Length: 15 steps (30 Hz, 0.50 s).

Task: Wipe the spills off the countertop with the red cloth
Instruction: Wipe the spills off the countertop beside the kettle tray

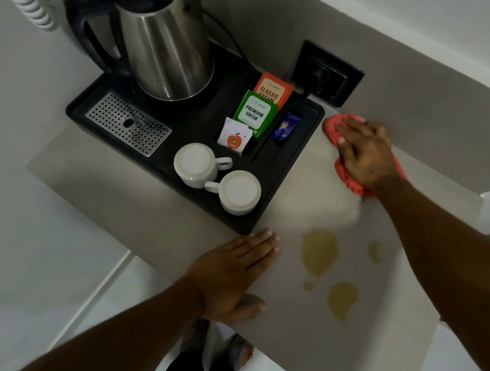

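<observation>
Your right hand [363,152] presses flat, fingers spread, on the crumpled red cloth [341,167] at the grey countertop's [372,342] back, just beside the black plastic tray [290,166] holding two white cups [216,178]. Your left hand [235,274] lies flat by the tray's near corner. Yellowish spills [319,251] sit between the hands.

A crumpled red cloth [335,128] lies far right on the grey countertop [388,344]; yellowish spills [319,251] pool nearer.
</observation>
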### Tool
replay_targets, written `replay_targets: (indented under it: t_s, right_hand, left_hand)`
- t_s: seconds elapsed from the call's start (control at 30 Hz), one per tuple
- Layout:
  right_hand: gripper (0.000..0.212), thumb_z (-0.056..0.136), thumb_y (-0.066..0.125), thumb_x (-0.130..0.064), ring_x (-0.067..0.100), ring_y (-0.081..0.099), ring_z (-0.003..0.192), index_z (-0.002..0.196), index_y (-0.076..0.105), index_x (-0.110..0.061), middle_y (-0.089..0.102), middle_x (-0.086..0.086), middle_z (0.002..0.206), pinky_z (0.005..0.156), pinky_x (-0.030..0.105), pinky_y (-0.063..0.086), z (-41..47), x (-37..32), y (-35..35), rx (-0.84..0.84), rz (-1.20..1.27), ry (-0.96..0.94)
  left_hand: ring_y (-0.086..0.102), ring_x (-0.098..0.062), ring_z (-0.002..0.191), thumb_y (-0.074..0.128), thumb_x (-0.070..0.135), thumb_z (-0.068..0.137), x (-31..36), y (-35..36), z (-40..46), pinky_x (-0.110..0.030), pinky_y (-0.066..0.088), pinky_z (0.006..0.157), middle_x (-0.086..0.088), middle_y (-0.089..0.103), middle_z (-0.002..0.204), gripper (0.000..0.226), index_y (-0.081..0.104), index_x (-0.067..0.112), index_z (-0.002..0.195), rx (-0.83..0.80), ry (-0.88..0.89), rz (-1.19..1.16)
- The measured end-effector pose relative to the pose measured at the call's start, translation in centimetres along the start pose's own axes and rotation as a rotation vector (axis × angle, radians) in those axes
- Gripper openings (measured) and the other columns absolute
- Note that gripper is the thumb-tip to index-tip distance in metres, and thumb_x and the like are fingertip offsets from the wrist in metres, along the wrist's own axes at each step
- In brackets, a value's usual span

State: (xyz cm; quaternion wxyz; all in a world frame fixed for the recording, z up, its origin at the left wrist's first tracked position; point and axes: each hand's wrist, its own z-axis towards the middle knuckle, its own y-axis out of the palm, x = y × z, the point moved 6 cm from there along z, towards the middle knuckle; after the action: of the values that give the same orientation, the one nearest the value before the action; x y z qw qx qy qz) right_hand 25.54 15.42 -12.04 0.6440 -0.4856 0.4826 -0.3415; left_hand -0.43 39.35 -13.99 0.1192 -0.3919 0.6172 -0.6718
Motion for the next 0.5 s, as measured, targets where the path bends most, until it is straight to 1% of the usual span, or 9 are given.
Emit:
replay_targets:
  t_s: [0.03,0.1,0.17,0.23,0.3,0.37,0.43,0.5]
  right_hand:
    - [0.048,0.099,0.034,-0.038,0.040,0.036,0.127,0.141,0.051,-0.022,0.046,0.007,0.150,0.106,0.048,0.028,0.2,-0.5,0.1,-0.013,-0.007,-0.008]
    - [0.045,0.099,0.037,-0.036,0.040,0.038,0.124,0.138,0.055,-0.024,0.049,0.007,0.148,0.106,0.050,0.030,-1.1,-2.0,0.5,-0.036,-0.016,-0.083]
    - [0.041,0.098,0.041,-0.035,0.036,0.039,0.121,0.134,0.058,-0.027,0.053,0.004,0.144,0.102,0.048,0.031,-4.0,-3.0,0.8,-0.038,0.007,-0.154]
    - [0.040,0.098,0.041,-0.036,0.032,0.038,0.120,0.134,0.057,-0.030,0.053,0.001,0.144,0.100,0.047,0.031,-6.4,-2.7,0.8,-0.027,0.018,-0.172]
    - [0.040,0.099,0.039,-0.037,0.033,0.039,0.121,0.137,0.053,-0.031,0.052,0.001,0.145,0.101,0.048,0.032,-6.6,-1.6,0.4,-0.014,0.010,-0.139]
    - [0.043,0.100,0.037,-0.037,0.036,0.037,0.123,0.139,0.051,-0.029,0.049,0.004,0.147,0.103,0.050,0.031,-4.6,-0.9,0.4,-0.011,0.000,-0.063]
    - [0.044,0.099,0.036,-0.036,0.038,0.036,0.123,0.139,0.052,-0.026,0.047,0.006,0.149,0.104,0.052,0.030,-2.5,-1.5,0.5,-0.008,-0.007,-0.019]
    - [0.043,0.098,0.039,-0.034,0.040,0.037,0.122,0.137,0.055,-0.025,0.048,0.007,0.148,0.104,0.054,0.031,-2.4,-2.9,0.9,-0.019,-0.001,-0.034]
  left_hand:
    - [0.000,-0.027,0.159,0.053,0.058,0.095,0.0,0.1,0.1,-0.042,0.009,0.129,-0.016,0.013,0.171,0.094,0.015,0.001,0.160,-0.010,0.001,0.007]
    - [-0.002,-0.027,0.159,0.051,0.059,0.094,-0.1,0.2,0.1,-0.041,0.007,0.129,-0.016,0.011,0.171,0.095,0.013,0.002,0.160,-0.029,-0.004,0.020]
    - [-0.004,-0.026,0.159,0.050,0.060,0.094,-0.1,0.3,0.1,-0.040,0.004,0.129,-0.015,0.008,0.171,0.096,0.011,0.003,0.161,-0.047,-0.011,0.034]
    - [-0.004,-0.026,0.159,0.050,0.061,0.094,-0.2,0.4,0.0,-0.038,0.000,0.129,-0.015,0.007,0.171,0.096,0.011,0.003,0.161,-0.034,-0.015,0.039]
    - [-0.001,-0.027,0.159,0.052,0.060,0.094,-0.1,0.4,-0.1,-0.038,0.001,0.129,-0.016,0.011,0.170,0.095,0.015,0.002,0.160,-0.006,-0.008,0.039]
    - [0.002,-0.028,0.159,0.055,0.058,0.093,-0.1,0.3,-0.1,-0.040,0.004,0.129,-0.017,0.016,0.170,0.094,0.019,0.001,0.159,0.017,-0.008,0.036]
    - [0.003,-0.029,0.159,0.055,0.058,0.093,-0.1,0.2,0.1,-0.040,0.005,0.129,-0.018,0.017,0.169,0.095,0.019,0.001,0.159,0.022,-0.006,0.037]
    - [0.004,-0.029,0.159,0.055,0.058,0.093,0.0,0.1,0.1,-0.041,0.007,0.129,-0.019,0.017,0.169,0.095,0.018,0.000,0.159,0.012,-0.004,0.033]
